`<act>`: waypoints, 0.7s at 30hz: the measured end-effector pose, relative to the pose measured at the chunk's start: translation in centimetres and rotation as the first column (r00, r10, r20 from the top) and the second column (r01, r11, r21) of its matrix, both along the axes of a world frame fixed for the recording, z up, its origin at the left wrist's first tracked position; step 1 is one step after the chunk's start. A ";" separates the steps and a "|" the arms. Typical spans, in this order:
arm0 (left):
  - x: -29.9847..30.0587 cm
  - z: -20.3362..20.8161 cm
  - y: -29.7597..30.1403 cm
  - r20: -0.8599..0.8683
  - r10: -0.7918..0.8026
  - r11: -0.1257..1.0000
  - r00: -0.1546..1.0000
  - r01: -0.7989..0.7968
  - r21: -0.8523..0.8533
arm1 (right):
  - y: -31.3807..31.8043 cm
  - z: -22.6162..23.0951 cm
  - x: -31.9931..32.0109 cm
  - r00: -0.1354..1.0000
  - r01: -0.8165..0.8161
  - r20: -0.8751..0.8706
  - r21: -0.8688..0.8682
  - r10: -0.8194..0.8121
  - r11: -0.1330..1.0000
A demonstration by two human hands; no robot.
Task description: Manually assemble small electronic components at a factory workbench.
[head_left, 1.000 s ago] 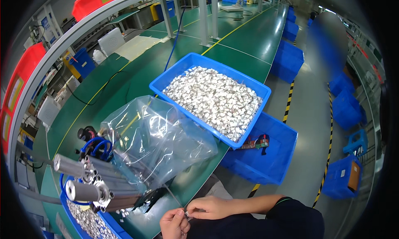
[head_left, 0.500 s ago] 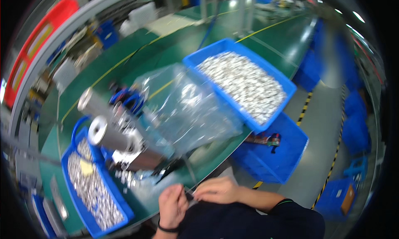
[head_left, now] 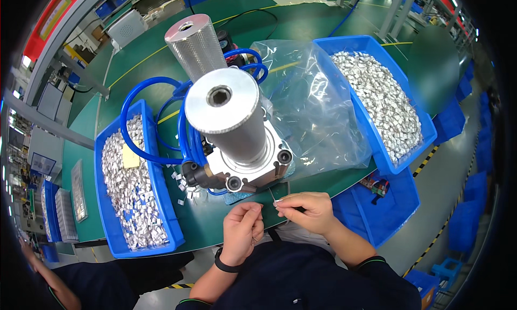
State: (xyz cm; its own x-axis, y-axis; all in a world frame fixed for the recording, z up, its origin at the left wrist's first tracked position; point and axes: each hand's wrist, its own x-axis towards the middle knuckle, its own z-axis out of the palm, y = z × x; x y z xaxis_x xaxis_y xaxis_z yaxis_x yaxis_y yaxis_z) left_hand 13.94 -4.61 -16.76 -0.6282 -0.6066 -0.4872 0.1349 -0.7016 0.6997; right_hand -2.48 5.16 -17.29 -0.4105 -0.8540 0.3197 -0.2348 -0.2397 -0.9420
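Both my hands are at the green table's (head_left: pixel 207 224) near edge, just in front of a metal press-like fixture (head_left: pixel 253 172). The fingertips of my right hand (head_left: pixel 309 209) pinch a small white piece (head_left: pixel 277 202) with a thin end. My left hand (head_left: pixel 243 226) is curled beside it, thumb against the fingers; whatever lies between them is too small to make out. The fixture carries a tall smooth metal cylinder (head_left: pixel 226 108), a knurled cylinder (head_left: pixel 196 51) behind it, and blue air hoses (head_left: pixel 129 113).
Left stands a blue bin (head_left: pixel 175 237) of small white pieces; loose pieces (head_left: pixel 186 189) lie beside it. A clear plastic bag (head_left: pixel 318 127) and another filled blue bin (head_left: pixel 428 129) are at right. Below that sits a blue crate (head_left: pixel 396 213). Another person's arm (head_left: pixel 51 275) shows lower left.
The view has shifted and sharpened, with the fixture now larger and nearer the middle. My hands have moved slightly apart, and the white piece shows in my right fingertips.
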 end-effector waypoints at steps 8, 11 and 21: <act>-0.8 -0.6 -0.3 0.025 0.024 0.997 0.999 -0.022 -0.079 | -1.3 -0.2 -0.8 0.999 0.038 -0.038 0.005 -0.038 0.999; -0.6 -0.6 -0.3 0.026 0.012 0.996 1.000 -0.010 -0.085 | -1.6 -0.1 -1.0 0.998 0.053 -0.041 0.021 -0.052 0.998; -0.4 -0.9 -0.4 0.020 -0.009 0.996 1.000 0.011 -0.090 | -1.9 -0.5 -1.0 0.998 0.064 -0.033 0.076 -0.062 0.995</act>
